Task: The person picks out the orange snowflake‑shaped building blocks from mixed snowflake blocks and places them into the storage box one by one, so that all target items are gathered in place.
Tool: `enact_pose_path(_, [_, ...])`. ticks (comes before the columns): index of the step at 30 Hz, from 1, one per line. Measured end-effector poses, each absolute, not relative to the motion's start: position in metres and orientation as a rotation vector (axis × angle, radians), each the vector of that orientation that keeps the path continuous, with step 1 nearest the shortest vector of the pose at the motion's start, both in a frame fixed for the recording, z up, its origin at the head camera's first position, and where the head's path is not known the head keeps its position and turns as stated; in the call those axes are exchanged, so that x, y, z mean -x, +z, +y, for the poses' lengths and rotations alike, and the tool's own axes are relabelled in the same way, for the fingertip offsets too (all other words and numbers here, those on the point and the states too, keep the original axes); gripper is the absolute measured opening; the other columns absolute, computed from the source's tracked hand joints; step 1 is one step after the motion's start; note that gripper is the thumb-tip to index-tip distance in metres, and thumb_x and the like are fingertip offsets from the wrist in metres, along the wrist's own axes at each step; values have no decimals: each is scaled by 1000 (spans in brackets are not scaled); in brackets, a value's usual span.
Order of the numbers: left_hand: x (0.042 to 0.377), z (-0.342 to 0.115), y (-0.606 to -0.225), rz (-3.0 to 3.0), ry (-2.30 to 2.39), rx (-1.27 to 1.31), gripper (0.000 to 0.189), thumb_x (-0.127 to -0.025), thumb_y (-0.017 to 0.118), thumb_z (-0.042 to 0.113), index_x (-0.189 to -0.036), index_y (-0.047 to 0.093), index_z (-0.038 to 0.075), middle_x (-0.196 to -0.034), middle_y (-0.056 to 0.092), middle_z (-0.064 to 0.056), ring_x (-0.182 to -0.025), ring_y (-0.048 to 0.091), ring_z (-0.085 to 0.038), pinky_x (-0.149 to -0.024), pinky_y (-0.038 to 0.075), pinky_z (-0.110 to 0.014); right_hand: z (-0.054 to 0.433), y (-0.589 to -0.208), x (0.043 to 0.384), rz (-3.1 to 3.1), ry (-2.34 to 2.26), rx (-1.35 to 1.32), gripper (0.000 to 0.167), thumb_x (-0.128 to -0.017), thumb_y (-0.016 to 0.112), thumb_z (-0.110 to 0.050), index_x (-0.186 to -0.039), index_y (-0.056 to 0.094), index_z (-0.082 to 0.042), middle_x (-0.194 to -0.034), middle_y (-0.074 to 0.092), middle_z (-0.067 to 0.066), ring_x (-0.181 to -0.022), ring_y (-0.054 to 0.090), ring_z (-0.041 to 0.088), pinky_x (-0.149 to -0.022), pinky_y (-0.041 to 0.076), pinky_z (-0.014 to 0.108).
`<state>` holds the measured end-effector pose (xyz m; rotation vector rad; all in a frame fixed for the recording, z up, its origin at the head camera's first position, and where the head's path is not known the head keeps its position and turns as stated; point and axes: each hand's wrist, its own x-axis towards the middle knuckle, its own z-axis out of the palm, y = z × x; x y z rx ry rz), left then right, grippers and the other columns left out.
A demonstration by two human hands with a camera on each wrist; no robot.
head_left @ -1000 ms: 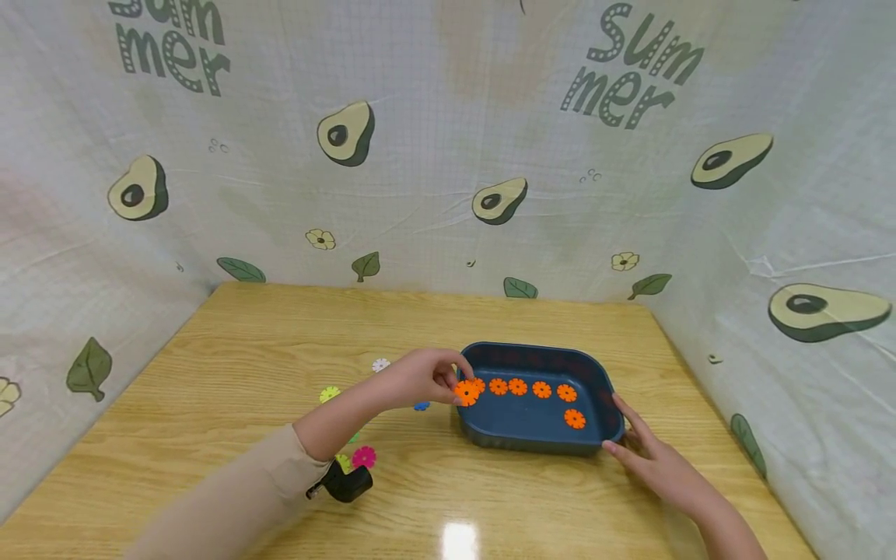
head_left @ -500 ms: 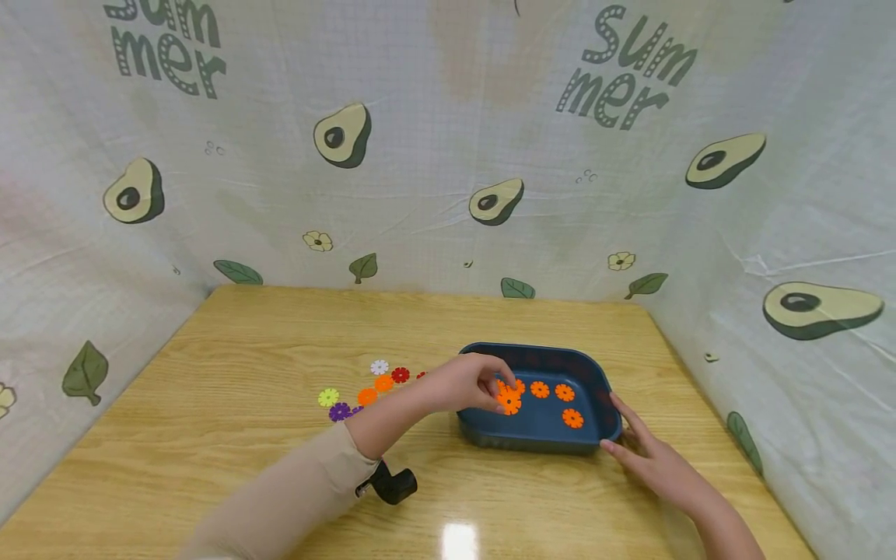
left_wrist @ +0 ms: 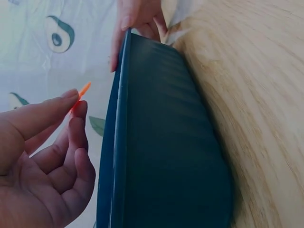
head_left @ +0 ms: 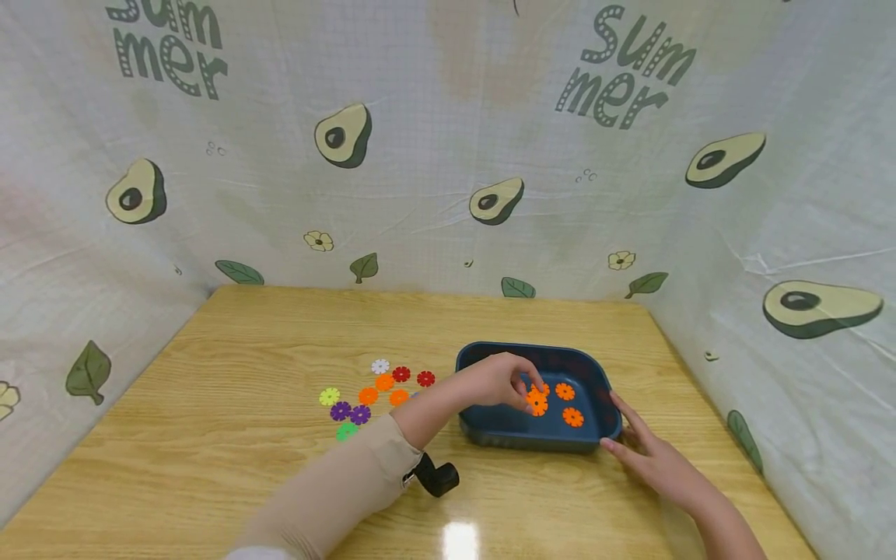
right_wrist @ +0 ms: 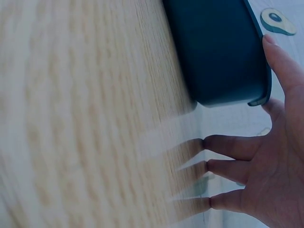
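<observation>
My left hand [head_left: 498,381] reaches over the dark blue basin [head_left: 490,440]. Its thumb and index finger pinch an orange notched plastic disc [left_wrist: 84,89], held above the basin's floor. The other fingers curl loosely, as the left wrist view shows. Inside the basin lie several more orange notched discs [head_left: 572,418], some hidden by this hand. At the basin's right end is my right hand [head_left: 651,459], with thumb and index finger spread and touching the rim at the corner. Its other fingers [right_wrist: 232,168] reach down straight to the wooden table.
Left of the basin, loose notched discs lie on the wooden table [head_left: 266,342]: white [head_left: 380,366], red [head_left: 425,379], orange [head_left: 368,397], purple [head_left: 341,411], yellow [head_left: 330,397] and green [head_left: 346,432]. The left forearm covers others. Printed cloth [head_left: 420,155] hangs behind and beside the table.
My left hand has moved right with the orange disc, from the basin's left rim to above its middle. More loose discs show behind the forearm. The right hand stays at the corner.
</observation>
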<state>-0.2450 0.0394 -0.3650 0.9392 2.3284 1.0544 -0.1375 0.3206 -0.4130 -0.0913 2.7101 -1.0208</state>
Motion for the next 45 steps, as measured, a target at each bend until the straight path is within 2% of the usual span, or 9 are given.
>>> enact_pose_path(9, [254,61,-368,2248,1083,-855,22,-82,78,4,-100,70,13,-73,67,1,-80,67,-27,-63,49,-24,321,-416,138,2724,-1046,135,78,-101,52,-40,-158,0,-27,-138,37,42,-126,40,55,-92,38,67])
enact_pose_path(15, [260,77,-376,2276,1062,-780,21,-81,78,3,-99,71,12,-73,66,1,-72,65,-21,-61,49,-24,321,-417,138,2731,-1056,147,78,-101,53,-39,-158,1,-27,-138,37,42,-126,40,55,-92,38,67])
enact_pose_path(21, [265,91,-384,2347,959,-733,22,-79,81,7,-96,72,17,-86,63,2,-64,56,-12,-59,47,-24,322,-418,138,2727,-1050,141,79,-101,53,-39,-158,1,-28,-138,37,42,-126,40,55,-92,38,66])
enact_pose_path(28, [269,97,-391,2352,914,-689,18,-81,79,2,-93,72,15,-79,64,1,-63,56,-11,-58,46,-24,323,-418,139,2718,-1046,135,79,-101,53,-40,-158,0,-30,-139,36,42,-127,39,55,-91,38,67])
enact_pose_path(30, [271,98,-392,2366,890,-690,16,-80,80,3,-91,72,14,-83,65,0,-62,55,-11,-58,46,-24,323,-418,139,2716,-1039,129,79,-101,53,-40,-157,-1,-30,-138,36,42,-127,38,55,-91,37,67])
enact_pose_path(35, [272,102,-395,2429,784,-664,15,-78,83,9,-84,71,16,-99,62,3,-69,53,-11,-62,46,-23,324,-417,139,2712,-1032,119,79,-100,53,-42,-157,-2,-31,-139,34,42,-128,37,55,-91,38,68])
enact_pose_path(45, [272,109,-399,2493,646,-608,19,-76,85,12,-80,70,21,-97,57,6,-78,52,-14,-66,46,-25,323,-417,139,2715,-1044,125,79,-100,53,-41,-157,-1,-30,-139,35,42,-128,37,55,-91,37,68])
